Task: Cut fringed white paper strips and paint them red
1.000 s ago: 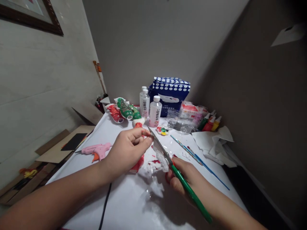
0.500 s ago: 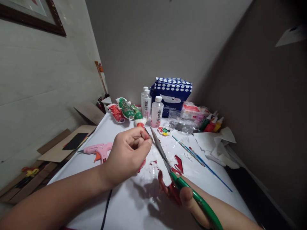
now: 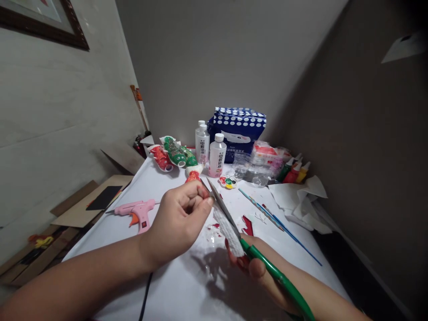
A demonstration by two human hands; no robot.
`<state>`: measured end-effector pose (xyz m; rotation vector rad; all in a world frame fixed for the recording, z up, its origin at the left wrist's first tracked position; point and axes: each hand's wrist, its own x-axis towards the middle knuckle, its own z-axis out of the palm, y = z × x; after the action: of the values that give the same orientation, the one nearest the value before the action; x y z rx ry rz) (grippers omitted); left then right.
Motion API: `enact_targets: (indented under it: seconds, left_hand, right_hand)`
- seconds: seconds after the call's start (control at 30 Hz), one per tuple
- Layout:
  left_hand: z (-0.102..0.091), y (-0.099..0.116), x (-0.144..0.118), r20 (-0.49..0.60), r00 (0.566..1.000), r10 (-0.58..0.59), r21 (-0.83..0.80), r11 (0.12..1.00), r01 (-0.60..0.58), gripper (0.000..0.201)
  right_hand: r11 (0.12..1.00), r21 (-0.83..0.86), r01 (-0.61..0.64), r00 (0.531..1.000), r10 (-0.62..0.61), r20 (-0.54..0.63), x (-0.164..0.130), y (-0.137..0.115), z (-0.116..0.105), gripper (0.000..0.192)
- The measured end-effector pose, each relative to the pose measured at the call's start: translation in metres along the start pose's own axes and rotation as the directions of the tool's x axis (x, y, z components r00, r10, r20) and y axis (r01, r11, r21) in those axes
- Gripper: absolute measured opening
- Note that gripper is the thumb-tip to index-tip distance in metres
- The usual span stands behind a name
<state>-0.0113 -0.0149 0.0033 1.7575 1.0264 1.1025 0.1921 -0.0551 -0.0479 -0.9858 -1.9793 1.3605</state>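
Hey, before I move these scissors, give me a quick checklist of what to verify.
1. Scissors in hand: ok; the right hand grips them.
2. Blades apart: ok; their tips are separated.
3. White strip held: ok; the left hand pinches its upper end.
4. Left fingertips clear of the blades: not ok; they are right beside them.
5. Pink glue gun switched off: cannot tell; it lies on the table.
6. Front bottle capped: ok; its white cap is on.

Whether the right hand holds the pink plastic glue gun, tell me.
No, the right hand holds green-handled metal scissors.
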Motion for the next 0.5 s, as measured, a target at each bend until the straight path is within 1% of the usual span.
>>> enact_targets:
  seconds: [0.1,0.23,0.4,0.5]
  left_hand:
    - [0.0,0.0,0.001,0.008,1.0,0.002,-0.004,1.0,-0.002,0.019]
    - [0.0,-0.001,0.002,-0.013,1.0,0.01,0.0,1.0,-0.01,0.018]
    - [0.0,-0.001,0.001,-0.024,1.0,0.015,-0.001,1.0,-0.015,0.016]
    - [0.001,0.0,0.001,-0.023,1.0,0.015,-0.004,1.0,-0.015,0.016]
  right_hand:
    - [1.0,0.006,-0.03,0.998,0.03,-0.056,-0.004,0.005,0.005,0.071]
    - [0.995,0.0,-0.1,0.988,0.1,-0.117,-0.013,0.017,0.011,0.07]
    - [0.996,0.022,-0.085,0.99,0.087,-0.111,-0.014,0.029,0.016,0.068]
    - [0.997,0.018,-0.072,0.99,0.074,-0.117,-0.013,0.031,0.017,0.068]
